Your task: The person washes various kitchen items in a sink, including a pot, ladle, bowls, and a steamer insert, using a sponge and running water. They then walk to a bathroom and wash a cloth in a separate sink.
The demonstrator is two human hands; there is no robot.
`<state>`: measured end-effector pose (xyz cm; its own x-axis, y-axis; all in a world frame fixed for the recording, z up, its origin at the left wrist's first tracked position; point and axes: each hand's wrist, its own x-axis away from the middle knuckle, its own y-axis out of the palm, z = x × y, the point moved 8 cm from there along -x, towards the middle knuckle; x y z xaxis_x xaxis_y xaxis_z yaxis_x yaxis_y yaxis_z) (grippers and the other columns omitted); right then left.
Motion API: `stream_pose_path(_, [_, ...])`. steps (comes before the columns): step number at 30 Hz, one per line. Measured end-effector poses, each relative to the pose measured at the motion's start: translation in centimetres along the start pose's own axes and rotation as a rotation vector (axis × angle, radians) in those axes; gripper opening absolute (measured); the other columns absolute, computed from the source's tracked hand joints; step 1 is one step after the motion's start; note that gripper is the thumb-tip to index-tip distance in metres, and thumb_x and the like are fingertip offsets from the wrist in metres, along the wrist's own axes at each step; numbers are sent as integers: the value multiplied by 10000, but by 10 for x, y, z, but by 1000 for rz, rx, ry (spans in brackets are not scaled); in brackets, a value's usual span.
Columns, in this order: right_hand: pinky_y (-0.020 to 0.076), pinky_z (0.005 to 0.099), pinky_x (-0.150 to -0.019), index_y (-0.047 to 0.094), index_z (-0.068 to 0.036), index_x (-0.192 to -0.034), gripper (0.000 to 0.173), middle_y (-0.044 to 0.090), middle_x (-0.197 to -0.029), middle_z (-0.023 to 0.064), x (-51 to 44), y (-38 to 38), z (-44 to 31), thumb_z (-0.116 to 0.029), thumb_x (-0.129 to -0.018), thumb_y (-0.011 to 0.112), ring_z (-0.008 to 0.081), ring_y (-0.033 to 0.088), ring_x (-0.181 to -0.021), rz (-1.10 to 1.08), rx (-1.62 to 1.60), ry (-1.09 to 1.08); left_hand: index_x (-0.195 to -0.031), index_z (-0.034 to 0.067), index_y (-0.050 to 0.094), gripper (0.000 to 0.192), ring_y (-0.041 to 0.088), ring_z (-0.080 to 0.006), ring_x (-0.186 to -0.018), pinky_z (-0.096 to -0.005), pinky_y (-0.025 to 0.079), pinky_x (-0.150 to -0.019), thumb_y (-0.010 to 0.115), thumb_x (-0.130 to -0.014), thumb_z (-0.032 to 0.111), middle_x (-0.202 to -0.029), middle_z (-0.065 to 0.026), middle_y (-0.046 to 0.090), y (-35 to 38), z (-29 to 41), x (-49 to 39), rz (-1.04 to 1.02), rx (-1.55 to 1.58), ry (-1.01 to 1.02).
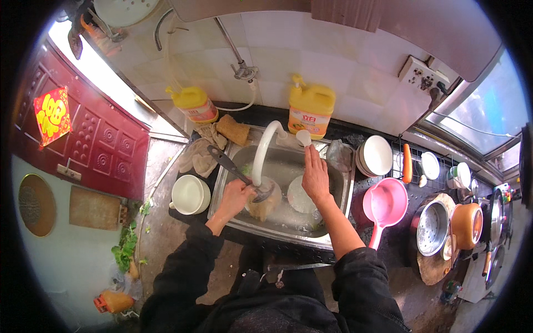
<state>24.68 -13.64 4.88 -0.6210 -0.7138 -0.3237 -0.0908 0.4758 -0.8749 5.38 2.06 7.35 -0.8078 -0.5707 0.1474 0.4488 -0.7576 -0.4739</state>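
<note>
My left hand [235, 195] grips a dark ladle [227, 160] low on its handle, over the left side of a stainless steel sink [349, 195]. The ladle's bowl [263, 194] sits beneath the spout of a white curved faucet [263, 145]. Below it in the sink is a tan, blurred item, perhaps a cloth [264, 210]. My right hand [315, 175] reaches across the basin, fingers straight, its fingertips at the white faucet lever [303, 137]. A white round dish [300, 195] lies in cloudy water, partly behind that hand.
Left of the sink are a cream mug [190, 195], rags [198, 158] and a sponge [233, 130]. Yellow detergent jugs [312, 106] stand behind. To the right are stacked bowls [374, 156], a pink dipper [385, 202] and a steamer pot [432, 228] on a wooden board [435, 270].
</note>
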Motion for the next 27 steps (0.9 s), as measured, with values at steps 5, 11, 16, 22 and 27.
stream_pose_path(5, [368, 522, -1024, 168, -31, -1496, 789, 169, -1565, 153, 23, 21, 3, 24, -781, 497, 320, 350, -1356, -229, 106, 142, -962, -33, 682, 330, 682, -285, -763, -373, 489, -668, 566, -898, 269, -786, -197, 679, -14, -2, -13, -109, -74, 29])
stream_pose_path(11, [348, 532, -1028, 284, -43, -1462, 748, 267, -1524, 148, 21, 27, -25, -44, -766, 559, 333, 387, -1314, -270, 461, 200, -803, -39, 668, 427, 643, -358, -792, -426, 470, -682, 564, -906, 362, -774, -225, 643, -34, -17, -34, -213, -49, 41])
stream_pose_path(16, [392, 477, -1002, 414, -59, -1374, 610, 513, -1315, 200, 30, 80, -104, -113, -797, 602, 389, 513, -1161, -373, -82, 36, -845, 13, 646, 432, 607, -400, -799, -484, 466, -701, 425, -971, 363, -880, -235, 631, -55, 4, -33, -268, -471, 549])
stream_pose_path(22, [430, 414, -1001, 420, -135, -1408, 594, 547, -1294, 211, 1, 100, -169, -152, -860, 648, 324, 539, -1204, -462, -997, 54, -902, 43, 638, 279, 621, -358, -786, -416, 486, -718, 472, -957, 260, -785, -173, 631, -111, 21, -47, -131, -183, 556])
stream_pose_path(27, [471, 346, -941, 499, -110, -1349, 495, 595, -1249, 171, -14, 100, -207, -251, -890, 616, 259, 599, -1131, -401, -384, -138, -819, 18, 587, 292, 564, -190, -642, -331, 458, -612, 486, -958, 254, -654, -83, 545, -186, 32, -43, -152, 256, 161])
